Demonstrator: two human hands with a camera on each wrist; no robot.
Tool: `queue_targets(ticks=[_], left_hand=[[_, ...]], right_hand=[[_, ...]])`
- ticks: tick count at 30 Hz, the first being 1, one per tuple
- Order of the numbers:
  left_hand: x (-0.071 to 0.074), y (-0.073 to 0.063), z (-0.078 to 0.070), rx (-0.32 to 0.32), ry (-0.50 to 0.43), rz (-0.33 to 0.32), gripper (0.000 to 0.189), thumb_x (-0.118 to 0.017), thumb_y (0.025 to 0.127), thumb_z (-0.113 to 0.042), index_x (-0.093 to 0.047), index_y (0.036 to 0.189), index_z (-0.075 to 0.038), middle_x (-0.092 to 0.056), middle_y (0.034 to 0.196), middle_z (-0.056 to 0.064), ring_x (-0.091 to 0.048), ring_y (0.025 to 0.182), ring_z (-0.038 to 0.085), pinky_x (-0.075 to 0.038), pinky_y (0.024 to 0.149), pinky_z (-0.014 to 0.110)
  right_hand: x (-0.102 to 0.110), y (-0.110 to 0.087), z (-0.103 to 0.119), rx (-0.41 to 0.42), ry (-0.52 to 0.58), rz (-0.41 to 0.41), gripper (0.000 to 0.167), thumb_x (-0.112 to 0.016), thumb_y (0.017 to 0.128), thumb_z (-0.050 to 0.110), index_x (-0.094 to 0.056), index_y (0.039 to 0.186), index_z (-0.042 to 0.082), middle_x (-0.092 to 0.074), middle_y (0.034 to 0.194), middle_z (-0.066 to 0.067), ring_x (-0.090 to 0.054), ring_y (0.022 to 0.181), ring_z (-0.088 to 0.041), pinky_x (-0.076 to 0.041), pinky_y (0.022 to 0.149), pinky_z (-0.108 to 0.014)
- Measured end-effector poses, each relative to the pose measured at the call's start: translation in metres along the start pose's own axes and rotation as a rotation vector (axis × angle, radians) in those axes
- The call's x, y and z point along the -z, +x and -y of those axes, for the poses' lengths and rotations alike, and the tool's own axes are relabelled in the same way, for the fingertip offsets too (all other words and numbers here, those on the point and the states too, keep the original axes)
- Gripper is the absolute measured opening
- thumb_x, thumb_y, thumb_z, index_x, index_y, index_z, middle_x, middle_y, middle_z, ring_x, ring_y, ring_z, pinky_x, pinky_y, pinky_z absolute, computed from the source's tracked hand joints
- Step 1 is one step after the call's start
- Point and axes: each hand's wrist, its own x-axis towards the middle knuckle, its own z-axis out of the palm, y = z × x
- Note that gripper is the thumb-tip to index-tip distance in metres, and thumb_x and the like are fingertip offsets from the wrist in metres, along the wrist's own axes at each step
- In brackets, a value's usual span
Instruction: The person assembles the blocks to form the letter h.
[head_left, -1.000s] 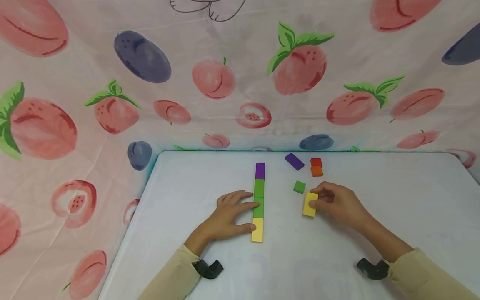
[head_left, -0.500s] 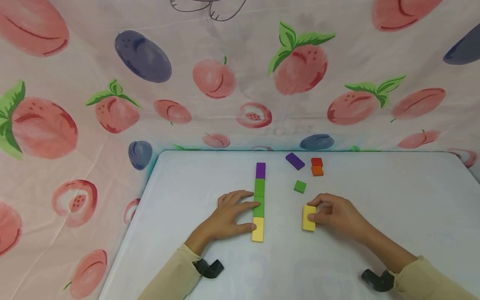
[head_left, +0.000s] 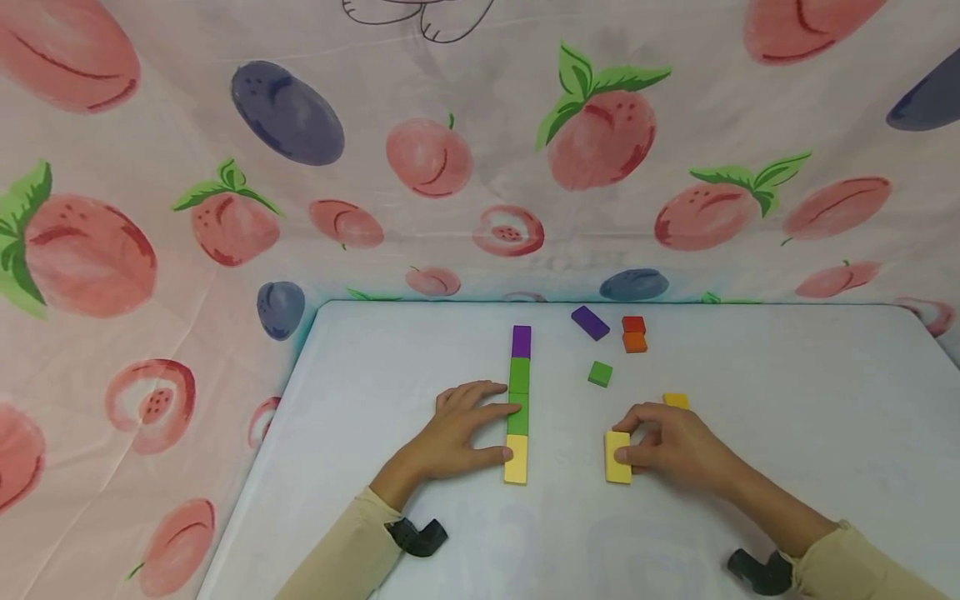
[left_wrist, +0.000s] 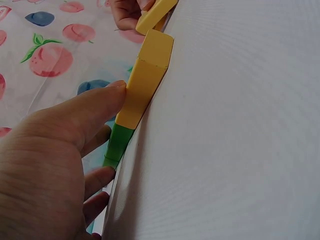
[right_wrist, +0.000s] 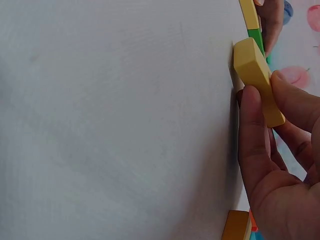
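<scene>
My left hand (head_left: pixel 442 437) lies beside a straight row of blocks, its thumb and index fingertip touching the row's side. From far to near, that row has a purple block (head_left: pixel 521 342), a green block (head_left: pixel 519 375), another green block (head_left: pixel 517 425) and a yellow block (head_left: pixel 515 471). In the left wrist view the thumb presses on the yellow block (left_wrist: pixel 137 95). Between thumb and fingers, my right hand (head_left: pixel 678 442) pinches a second yellow block (head_left: pixel 617 471), apart from the row and to its right. Its far side is partly hidden by the fingers.
Behind my right hand, a yellow-orange block (head_left: pixel 676 401) is partly covered. Farther back lie a small green block (head_left: pixel 600 374), a tilted purple block (head_left: pixel 590 323), and a red block (head_left: pixel 633 324) against an orange block (head_left: pixel 634 342). Fruit-patterned cloth (head_left: pixel 480 167) rises behind the white table (head_left: pixel 787 375).
My right hand has drawn the yellow block toward the near side of the table, and a yellow-orange block now shows behind that hand. The left hand and the row stay still.
</scene>
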Motion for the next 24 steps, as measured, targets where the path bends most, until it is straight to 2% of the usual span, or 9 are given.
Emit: queue_targets(ticks=[5, 11, 24], left_hand=[[0.0003, -0.0004, 0.0002, -0.005, -0.003, -0.001, 0.062, -0.068, 0.091, -0.058, -0.054, 0.148, -0.038, -0.039, 0.16, -0.005, -0.028, 0.152, 0.02, -0.019, 0.118, 0.059], [0.0005, -0.0006, 0.0002, -0.013, -0.009, -0.002, 0.062, -0.068, 0.091, -0.057, -0.054, 0.148, -0.037, -0.039, 0.161, -0.004, -0.028, 0.152, 0.021, -0.019, 0.118, 0.059], [0.0011, 0.0002, 0.0008, -0.005, 0.002, 0.011, 0.062, -0.065, 0.091, -0.058, -0.053, 0.148, -0.038, -0.038, 0.161, -0.005, -0.026, 0.153, 0.018, -0.017, 0.119, 0.059]], right_hand=[[-0.0024, -0.0004, 0.0011, -0.02, -0.024, -0.013, 0.034, -0.088, 0.079, 0.034, -0.071, 0.104, 0.017, -0.069, 0.091, 0.002, -0.068, 0.067, -0.013, -0.052, 0.065, -0.023], [-0.0034, 0.0007, -0.0009, 0.008, -0.085, -0.015, 0.03, -0.088, 0.078, 0.035, -0.073, 0.1, 0.021, -0.067, 0.082, 0.007, -0.061, 0.072, -0.013, -0.048, 0.063, -0.022], [-0.0056, 0.0029, -0.0011, 0.029, -0.138, -0.012, 0.028, -0.087, 0.079, 0.035, -0.074, 0.101, 0.022, -0.063, 0.078, 0.007, -0.056, 0.074, -0.012, -0.047, 0.062, -0.021]])
